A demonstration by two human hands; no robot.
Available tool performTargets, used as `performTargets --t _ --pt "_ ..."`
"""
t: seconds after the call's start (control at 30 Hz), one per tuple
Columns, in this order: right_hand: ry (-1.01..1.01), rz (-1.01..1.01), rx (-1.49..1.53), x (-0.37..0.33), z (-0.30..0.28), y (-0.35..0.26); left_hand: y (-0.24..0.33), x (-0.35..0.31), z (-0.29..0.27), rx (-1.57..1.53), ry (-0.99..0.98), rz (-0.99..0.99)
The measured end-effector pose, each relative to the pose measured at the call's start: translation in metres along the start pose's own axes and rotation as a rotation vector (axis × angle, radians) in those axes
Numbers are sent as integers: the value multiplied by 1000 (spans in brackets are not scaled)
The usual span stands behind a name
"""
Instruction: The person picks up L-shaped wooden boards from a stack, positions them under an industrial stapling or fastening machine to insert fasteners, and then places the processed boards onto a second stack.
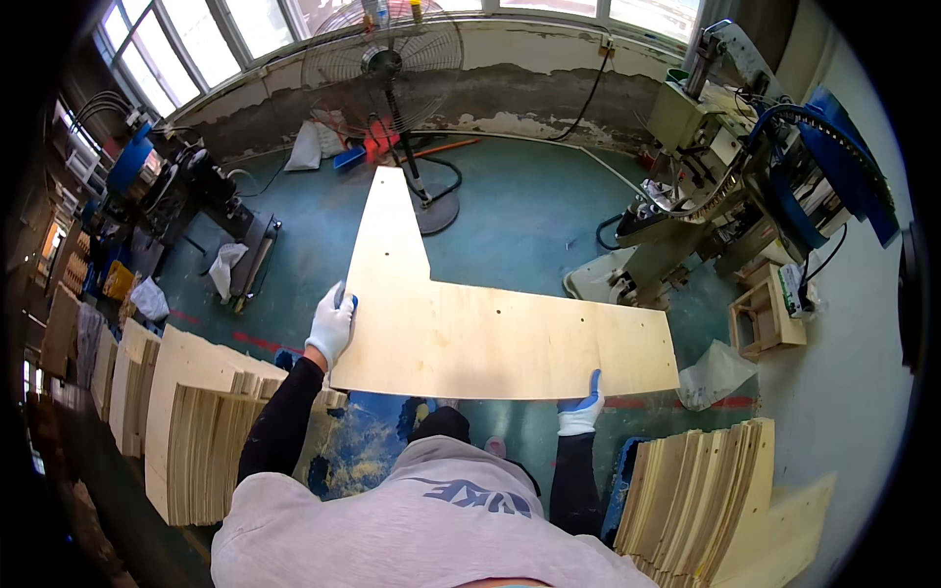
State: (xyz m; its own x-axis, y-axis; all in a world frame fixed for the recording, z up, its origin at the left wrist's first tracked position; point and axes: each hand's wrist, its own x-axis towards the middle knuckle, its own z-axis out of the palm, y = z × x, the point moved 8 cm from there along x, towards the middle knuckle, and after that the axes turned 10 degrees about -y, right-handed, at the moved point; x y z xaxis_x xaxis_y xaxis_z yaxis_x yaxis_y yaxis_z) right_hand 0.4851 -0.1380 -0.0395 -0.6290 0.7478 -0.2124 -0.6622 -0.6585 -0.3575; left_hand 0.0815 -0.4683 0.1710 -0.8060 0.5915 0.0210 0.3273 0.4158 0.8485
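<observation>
Left gloved hand [333, 325] has its fingers closed on the left edge of an L-shaped plywood panel [490, 338]; right gloved hand [580, 407] grips the near edge, thumb on top. Panel is held above the green floor [520, 225], between left stack [196, 456] and right stack [691, 500] of boards. Pedestal fan [383, 65] stands beyond.

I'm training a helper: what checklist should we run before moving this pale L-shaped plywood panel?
1. Left hand, white-and-blue glove, holding the pale L-shaped plywood panel at its left edge: ok.
2. Right hand, gloved alike, at its near edge: ok.
3. Grip underneath: cannot tell, hidden.
4. Clearance from the black wire-caged floor fan: cannot tell, depth unclear.
5. Green floor free of loose things: not ok, crumpled translucent plastic bag at right.
</observation>
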Motion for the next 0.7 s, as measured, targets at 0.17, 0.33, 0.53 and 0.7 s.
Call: performTargets --t 0.17,0.33,0.53,0.7 --pt "44 -211 -126 5 16 -54 -13 104 70 -14 -179 -13" --pt "381 -526 -222 -84 25 -81 8 173 157 -272 -498 -96" --pt "573 -785 -231 -191 84 -31 80 209 207 -244 -854 55" --pt "770 -856 -413 -236 104 17 95 218 228 -293 -971 189"
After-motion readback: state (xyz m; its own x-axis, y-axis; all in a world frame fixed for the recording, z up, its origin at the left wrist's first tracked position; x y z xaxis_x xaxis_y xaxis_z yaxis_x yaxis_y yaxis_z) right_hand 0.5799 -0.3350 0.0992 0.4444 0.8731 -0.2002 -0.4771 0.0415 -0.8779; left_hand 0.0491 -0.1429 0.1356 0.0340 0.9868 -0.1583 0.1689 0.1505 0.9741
